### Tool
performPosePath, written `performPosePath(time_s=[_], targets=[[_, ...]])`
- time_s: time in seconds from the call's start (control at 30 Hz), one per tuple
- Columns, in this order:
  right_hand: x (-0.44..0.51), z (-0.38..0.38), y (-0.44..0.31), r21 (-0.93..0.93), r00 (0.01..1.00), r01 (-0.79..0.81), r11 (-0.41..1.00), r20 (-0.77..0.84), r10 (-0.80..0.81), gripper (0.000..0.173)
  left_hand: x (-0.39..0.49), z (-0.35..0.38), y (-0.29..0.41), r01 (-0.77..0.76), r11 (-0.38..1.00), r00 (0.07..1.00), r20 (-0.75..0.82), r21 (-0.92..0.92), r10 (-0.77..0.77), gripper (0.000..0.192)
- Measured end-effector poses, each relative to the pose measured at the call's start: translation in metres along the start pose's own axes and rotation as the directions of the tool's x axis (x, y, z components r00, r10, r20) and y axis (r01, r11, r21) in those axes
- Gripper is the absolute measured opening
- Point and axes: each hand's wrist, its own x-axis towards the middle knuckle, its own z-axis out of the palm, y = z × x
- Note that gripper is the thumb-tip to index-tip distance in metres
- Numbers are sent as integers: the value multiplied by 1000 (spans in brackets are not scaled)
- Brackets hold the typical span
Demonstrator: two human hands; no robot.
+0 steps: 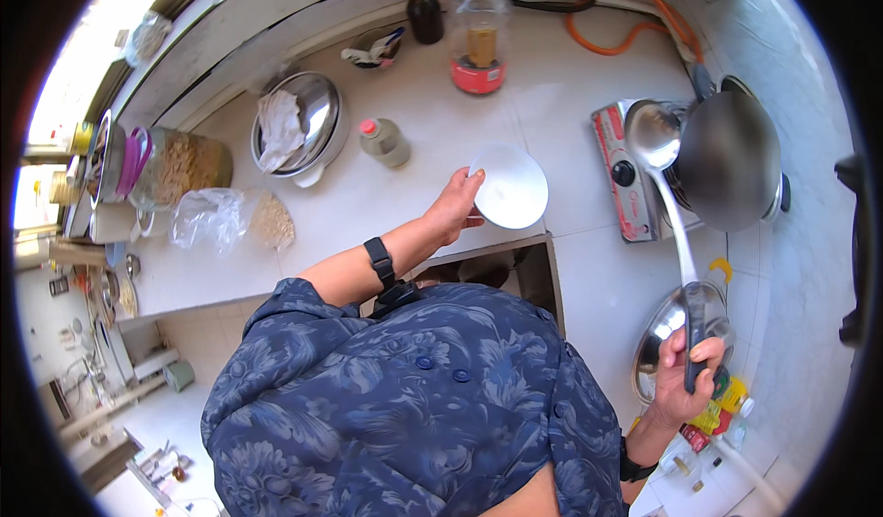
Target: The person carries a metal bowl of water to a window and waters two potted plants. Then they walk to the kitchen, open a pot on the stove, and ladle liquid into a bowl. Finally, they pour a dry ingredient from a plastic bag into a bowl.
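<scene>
My left hand (457,208) grips a white bowl (512,187) by its near-left rim, thumb over the edge. The bowl is held above the counter, and no food shows inside it. In my right hand (690,372) is the black handle of a steel ladle (670,203). Its shiny scoop sits over the left part of a portable gas stove (624,172), beside a pot (729,162) on the burner. The pot's round top looks dark and blurred, so its contents cannot be made out.
A steel lid (655,334) lies near my right hand, with bottles (732,400) beyond. Behind stand a capped bottle (385,143), a large oil bottle (479,41) and a lidded pot (324,120). An orange hose (624,28) runs along the back. A plastic bag (210,220) lies left.
</scene>
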Motion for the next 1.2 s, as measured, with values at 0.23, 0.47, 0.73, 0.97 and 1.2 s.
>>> performPosePath(time_s=[0.23, 0.47, 0.73, 0.97, 1.2], targets=[[14, 27, 22, -86, 954, -248, 965, 153, 259, 25, 9, -34, -25, -83, 991, 997, 0, -104, 83, 56], [25, 38, 42, -271, 854, -371, 888, 276, 441, 14, 18, -58, -28, -106, 985, 990, -102, -136, 93, 62], [16, 39, 62, -405, 798, -444, 799, 226, 558, 9, 15, -70, -27, -72, 977, 997, -32, -199, 67, 57], [4, 43, 66, -527, 822, -388, 756, 173, 542, 13, 10, -74, -28, -31, 977, 999, 34, -212, 40, 60], [3, 20, 72, -659, 844, -178, 731, 280, 458, 17, -19, -79, -53, -12, 986, 996, -92, -168, -3, 70]])
